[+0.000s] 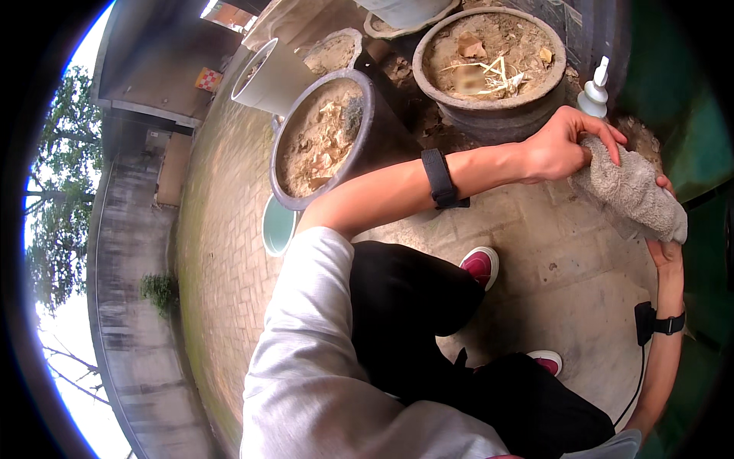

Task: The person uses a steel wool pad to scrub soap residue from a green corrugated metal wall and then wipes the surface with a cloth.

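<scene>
A beige-grey terry cloth (623,187) is bunched up between my hands at the right side of the view. My left hand (567,145) grips its upper left end, with the fingers bent over the fabric. Coming up from below, my right hand (667,251) holds the other end; the cloth covers most of that hand, and only some fingertips show at its edge. Just beyond my left hand stands a white bottle with a pump or spray top (594,96).
Large round pots of dry soil stand ahead: one with straw and dead leaves (505,126), another (279,164) below my left forearm. A white pot (275,80) and a green bucket (279,227) are farther left. Dark green surface (699,298) borders the right. Paving (558,260) lies underfoot.
</scene>
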{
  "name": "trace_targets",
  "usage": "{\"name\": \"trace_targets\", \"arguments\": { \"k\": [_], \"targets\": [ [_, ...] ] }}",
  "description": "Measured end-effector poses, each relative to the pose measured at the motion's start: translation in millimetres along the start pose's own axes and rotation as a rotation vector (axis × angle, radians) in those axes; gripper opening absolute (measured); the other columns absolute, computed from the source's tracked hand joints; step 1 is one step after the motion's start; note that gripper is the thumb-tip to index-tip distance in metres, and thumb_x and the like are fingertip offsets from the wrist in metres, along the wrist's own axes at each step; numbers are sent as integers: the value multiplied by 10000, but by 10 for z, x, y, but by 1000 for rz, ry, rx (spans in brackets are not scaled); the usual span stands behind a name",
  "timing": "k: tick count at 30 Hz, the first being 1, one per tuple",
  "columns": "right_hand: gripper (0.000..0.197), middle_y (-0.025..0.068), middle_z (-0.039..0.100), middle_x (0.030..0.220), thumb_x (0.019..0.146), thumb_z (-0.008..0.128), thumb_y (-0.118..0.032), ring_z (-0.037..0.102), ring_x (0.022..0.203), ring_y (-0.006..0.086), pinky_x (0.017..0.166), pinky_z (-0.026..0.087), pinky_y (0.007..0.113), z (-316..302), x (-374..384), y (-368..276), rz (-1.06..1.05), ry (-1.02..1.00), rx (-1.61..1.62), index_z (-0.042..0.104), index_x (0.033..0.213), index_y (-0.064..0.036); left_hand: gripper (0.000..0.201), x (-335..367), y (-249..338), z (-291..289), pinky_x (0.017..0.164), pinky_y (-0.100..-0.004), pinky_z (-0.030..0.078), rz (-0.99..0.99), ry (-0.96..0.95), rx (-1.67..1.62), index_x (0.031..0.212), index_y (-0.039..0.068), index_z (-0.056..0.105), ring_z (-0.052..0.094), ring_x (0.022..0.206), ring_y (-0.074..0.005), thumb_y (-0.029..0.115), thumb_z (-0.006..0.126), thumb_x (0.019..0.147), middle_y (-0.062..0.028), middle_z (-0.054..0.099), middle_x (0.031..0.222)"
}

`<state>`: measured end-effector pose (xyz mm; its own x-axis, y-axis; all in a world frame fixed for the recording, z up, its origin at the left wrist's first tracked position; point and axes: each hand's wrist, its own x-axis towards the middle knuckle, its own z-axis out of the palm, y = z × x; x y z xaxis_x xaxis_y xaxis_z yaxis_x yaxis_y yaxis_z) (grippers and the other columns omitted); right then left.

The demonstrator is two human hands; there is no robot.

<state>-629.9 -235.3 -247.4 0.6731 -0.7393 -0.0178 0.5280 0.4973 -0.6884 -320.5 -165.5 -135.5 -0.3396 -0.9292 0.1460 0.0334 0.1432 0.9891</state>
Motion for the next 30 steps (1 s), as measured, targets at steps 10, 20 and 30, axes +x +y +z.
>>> {"name": "trace_targets", "arguments": {
  "k": [10,20,30],
  "targets": [
    [520,112,538,1471,1000,584,-229,497,1361,288,1173,344,453,223,15,-28,69,-74,135,468,1472,-43,324,-33,135,-182,698,-285,609,-372,168,-77,1282,23,638,688,1055,-158,-52,563,976,-89,702,1211],
    [1034,82,507,1490,778,821,-573,454,1398,274,1197,332,433,945,-47,-13,-46,-111,-92,347,1561,-91,427,193,726,21,803,-292,581,43,41,183,956,-2,770,683,1085,-185,-192,407,837,-147,698,1224],
    [750,148,598,1377,796,731,-96,594,1274,299,1113,463,448,1201,-267,-32,160,40,-120,429,1475,10,220,-1313,2032,-1207,785,-380,559,-471,263,1614,1134,97,676,720,894,-251,184,671,933,-87,740,1002]
  ]
}}
